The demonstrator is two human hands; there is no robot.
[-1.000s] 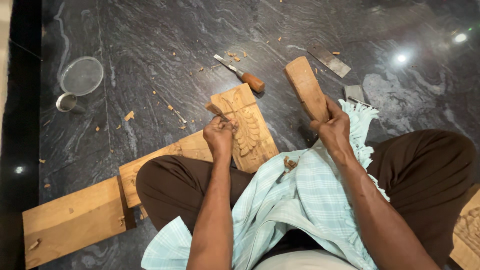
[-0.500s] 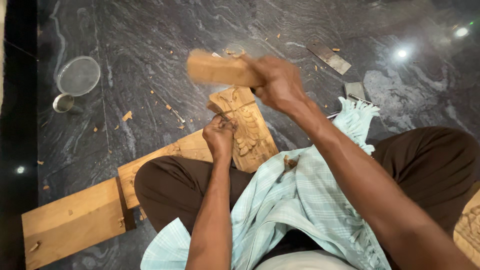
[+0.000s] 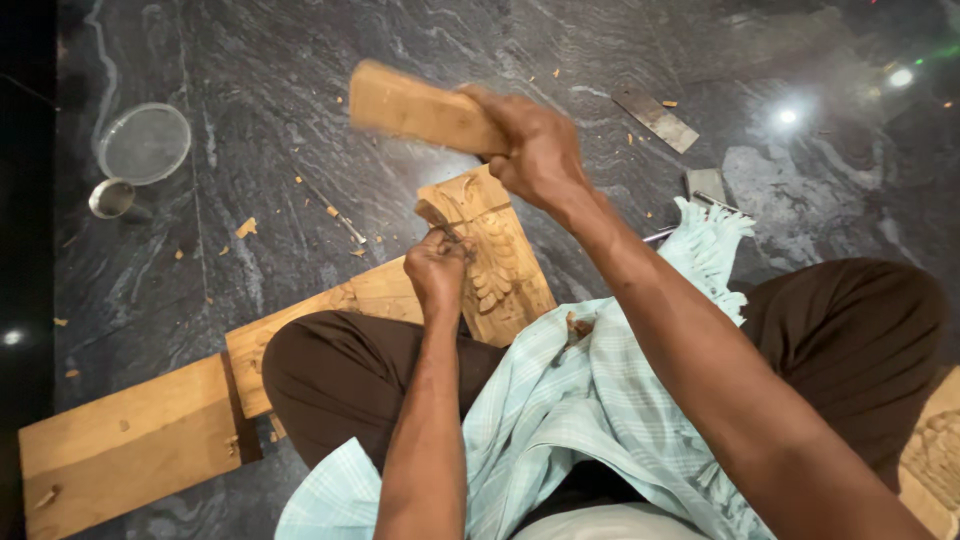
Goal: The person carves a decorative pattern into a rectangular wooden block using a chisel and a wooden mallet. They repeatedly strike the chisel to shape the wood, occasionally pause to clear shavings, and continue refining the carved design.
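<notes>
Head view: left hand (image 3: 438,268) pinches chisel on carved block (image 3: 490,255); right hand (image 3: 535,150) grips wooden mallet (image 3: 420,108) (blurred), best struck squarely, chisel steady

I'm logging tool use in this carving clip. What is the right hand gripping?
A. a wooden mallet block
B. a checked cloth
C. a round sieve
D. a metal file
A: the right hand is closed around a wooden mallet block, raised above the carved wooden panel.

The scene is dim; lamp glare spots shine on the polished floor (image 3: 300,60) at its upper right corner, and the wooden mallet (image 3: 420,108) is motion-blurred.
</notes>
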